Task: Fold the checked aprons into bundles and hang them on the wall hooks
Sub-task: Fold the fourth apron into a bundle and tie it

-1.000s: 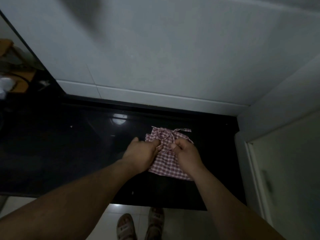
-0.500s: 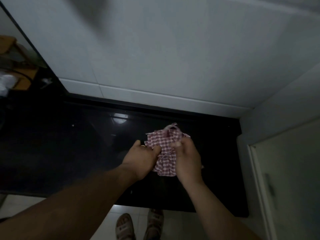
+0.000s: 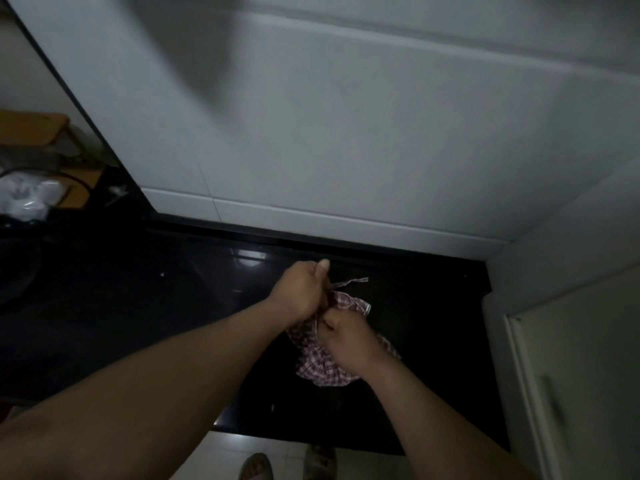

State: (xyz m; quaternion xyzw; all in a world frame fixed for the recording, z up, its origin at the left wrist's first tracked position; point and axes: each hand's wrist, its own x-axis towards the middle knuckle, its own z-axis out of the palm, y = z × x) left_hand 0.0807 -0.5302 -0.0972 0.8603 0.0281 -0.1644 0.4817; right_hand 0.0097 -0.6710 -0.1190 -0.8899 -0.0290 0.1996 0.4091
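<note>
Red-and-white checked apron [image 3: 322, 372]: scrunched into a loose bundle toward the right end of the counter [image 3: 138, 323], about midway between its front and back edges. Can't tell if it's resting on the counter or held just above it.
Tie strap [image 3: 353, 281]: short tail poking out to the right of the upper fist.
What could go wrong: the wrap looks pretty loose, so if the strap isn't cinched tight I reckon the bundle flops open once it's lifted. A hard yank could also drag the cloth out of the lower hand.
Left hand [image 3: 299, 294]: closed fist round the strap, thumb up, raised above the bundle toward the back edge.
Right hand [image 3: 346, 341]: on top of the bundle, fingers curled in and pinching the cloth just below the left fist.
Wall [image 3: 346, 150]: pale tile behind the counter, no hooks in view.
</note>
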